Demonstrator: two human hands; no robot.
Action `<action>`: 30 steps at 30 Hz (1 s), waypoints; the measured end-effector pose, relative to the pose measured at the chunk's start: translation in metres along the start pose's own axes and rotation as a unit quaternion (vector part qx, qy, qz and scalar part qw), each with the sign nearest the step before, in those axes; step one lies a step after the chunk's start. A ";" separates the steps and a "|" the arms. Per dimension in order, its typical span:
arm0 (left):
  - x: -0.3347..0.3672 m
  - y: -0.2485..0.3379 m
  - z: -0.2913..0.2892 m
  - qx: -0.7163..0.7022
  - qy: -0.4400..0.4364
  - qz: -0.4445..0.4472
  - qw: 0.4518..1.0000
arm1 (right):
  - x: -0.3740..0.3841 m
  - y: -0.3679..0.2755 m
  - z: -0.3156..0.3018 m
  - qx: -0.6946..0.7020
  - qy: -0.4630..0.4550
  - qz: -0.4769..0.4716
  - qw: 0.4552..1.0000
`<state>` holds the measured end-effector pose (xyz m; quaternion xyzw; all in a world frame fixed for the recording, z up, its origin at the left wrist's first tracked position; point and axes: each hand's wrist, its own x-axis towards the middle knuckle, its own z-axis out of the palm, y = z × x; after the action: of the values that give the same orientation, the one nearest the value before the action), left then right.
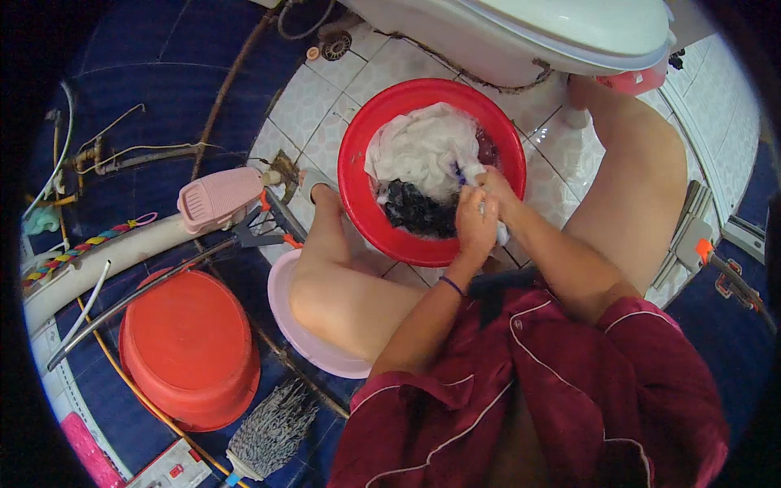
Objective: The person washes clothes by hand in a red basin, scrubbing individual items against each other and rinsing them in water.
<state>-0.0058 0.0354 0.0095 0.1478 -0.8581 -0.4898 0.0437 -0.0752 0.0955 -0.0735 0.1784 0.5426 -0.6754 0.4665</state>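
Fingers are closed firmly on a bunched white cloth (470, 160), gripped by the left hand (478, 218) and the right hand (501, 195) together, over the right part of a red plastic basin (350, 171). One loose end is left poking out below the hands; which folds are pinched by which fingers cannot quite be told, so closely are the hands overlapped. A dark bracelet (453, 285) is worn on the left wrist. Inside the basin, white fabric (415, 142) is heaped toward the far side, and a dark cloth (417, 213) is bunched on the near side. The basin is set on pale floor tiles (394, 61), between two bare legs (626, 179). Further out, an upturned orange-red tub (189, 333) is parked to the left, with a grey mop head (274, 429) laid just beside it.
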 end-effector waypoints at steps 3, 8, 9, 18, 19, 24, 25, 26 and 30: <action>0.006 -0.058 -0.007 0.039 0.019 -0.071 0.997 | -0.047 -0.016 0.051 0.022 0.083 -0.042 0.995; 0.044 -0.115 -0.050 -0.231 0.041 -0.434 0.870 | -0.048 -0.016 0.065 -0.217 -0.020 -0.155 0.964; 0.044 -0.109 -0.055 -0.390 0.028 -0.378 0.839 | -0.046 -0.019 0.060 -0.262 -0.058 -0.197 0.943; 0.041 -0.069 -0.062 -0.474 -0.079 -0.301 0.824 | -0.072 -0.042 0.052 -0.573 -0.104 -0.382 0.718; 0.043 -0.068 -0.059 -0.482 -0.018 -0.326 0.813 | -0.071 -0.043 0.048 -0.581 -0.076 -0.378 0.717; 0.029 -0.152 -0.055 -0.211 0.018 -0.172 0.962 | -0.056 -0.054 0.049 -0.438 0.142 -0.416 0.784; 0.031 -0.155 -0.048 -0.103 -0.017 -0.130 0.986 | -0.050 -0.053 0.040 -0.394 0.128 -0.403 0.816; 0.026 -0.156 -0.040 0.002 -0.033 -0.068 0.997 | -0.045 -0.050 0.034 -0.349 0.113 -0.388 0.845; -0.004 -0.142 -0.011 0.220 -0.135 -0.012 0.966 | -0.035 -0.026 0.018 -0.334 0.141 -0.294 0.884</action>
<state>0.0304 -0.0400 -0.1053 0.0967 -0.9408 -0.3050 -0.1119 -0.0743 0.0934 -0.0265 -0.0624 0.8236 -0.5281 0.1973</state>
